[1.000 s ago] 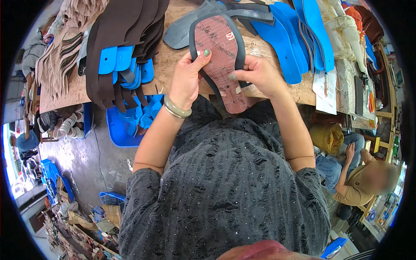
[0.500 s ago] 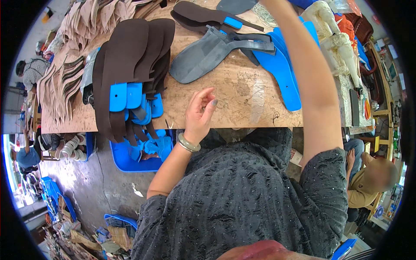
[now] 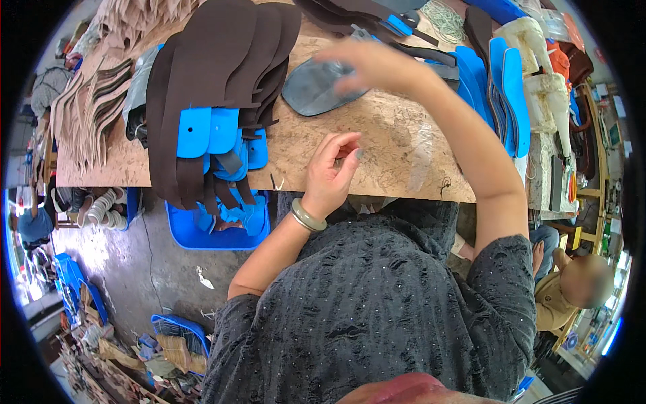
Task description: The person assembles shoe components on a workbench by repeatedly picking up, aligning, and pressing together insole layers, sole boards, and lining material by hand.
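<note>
My left hand (image 3: 331, 168) hovers just over the near edge of the wooden table (image 3: 377, 155), fingers loosely bent and thumb apart, with nothing in it. Above the middle of the table reaches my right hand (image 3: 380, 66), blurred, its thumb and fingers spread. Beneath it lies a dark grey, sole-shaped piece (image 3: 316, 94), partly covered by the hand. To the left is a fanned stack of dark brown insole-shaped sheets (image 3: 212, 67) with blue heel pieces (image 3: 195, 131). Blue sole-shaped pieces (image 3: 515, 101) stand on edge at the right, beyond my right forearm.
A blue bin (image 3: 182, 232) with blue scraps stands below the table's front edge. Tan cut sheets (image 3: 94, 114) are piled at far left. White shoe-last-like forms (image 3: 548, 101) line the right side, and a coil of string (image 3: 443, 21) lies at the back. A person (image 3: 562, 289) sits at right.
My right hand has come back from the far edge and swung left over the grey piece. The view has shifted a little. My left hand keeps its loose pose.
</note>
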The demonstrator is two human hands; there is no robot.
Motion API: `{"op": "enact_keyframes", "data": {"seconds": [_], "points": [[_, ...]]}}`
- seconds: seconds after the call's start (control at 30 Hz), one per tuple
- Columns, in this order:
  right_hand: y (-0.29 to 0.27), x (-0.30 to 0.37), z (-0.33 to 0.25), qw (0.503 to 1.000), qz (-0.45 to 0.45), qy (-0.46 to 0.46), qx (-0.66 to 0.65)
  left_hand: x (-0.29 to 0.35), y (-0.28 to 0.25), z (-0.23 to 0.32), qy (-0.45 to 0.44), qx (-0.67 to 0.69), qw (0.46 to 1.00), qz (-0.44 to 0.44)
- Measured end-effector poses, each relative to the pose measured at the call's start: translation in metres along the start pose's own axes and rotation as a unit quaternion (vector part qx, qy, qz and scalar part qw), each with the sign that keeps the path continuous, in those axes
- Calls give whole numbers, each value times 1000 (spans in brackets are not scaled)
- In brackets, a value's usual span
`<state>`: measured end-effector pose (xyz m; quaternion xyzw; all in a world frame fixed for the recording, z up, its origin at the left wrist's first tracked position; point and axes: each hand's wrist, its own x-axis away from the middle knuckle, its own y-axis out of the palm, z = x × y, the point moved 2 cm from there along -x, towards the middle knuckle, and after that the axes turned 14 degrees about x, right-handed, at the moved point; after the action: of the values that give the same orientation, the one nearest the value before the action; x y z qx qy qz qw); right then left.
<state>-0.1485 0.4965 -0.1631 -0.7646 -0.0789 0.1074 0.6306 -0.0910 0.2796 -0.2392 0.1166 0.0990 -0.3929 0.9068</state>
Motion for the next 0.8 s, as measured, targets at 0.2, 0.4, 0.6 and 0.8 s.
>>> {"op": "enact_keyframes", "data": {"seconds": [0.2, 0.4, 0.6, 0.8], "points": [[45, 39, -12, 981, 140, -46, 127, 4, 3, -11, -32, 133, 989, 57], [24, 51, -2, 825, 326, 191, -420, -6, -2, -5, -14, 206, 974, 93], [-20, 109, -41, 751, 300, 150, -569, -49, 15, 73, 0, 343, 935, 94], [-42, 161, -78, 833, 485, 245, -100, -46, 59, 88, 107, 137, 984, 28]]}}
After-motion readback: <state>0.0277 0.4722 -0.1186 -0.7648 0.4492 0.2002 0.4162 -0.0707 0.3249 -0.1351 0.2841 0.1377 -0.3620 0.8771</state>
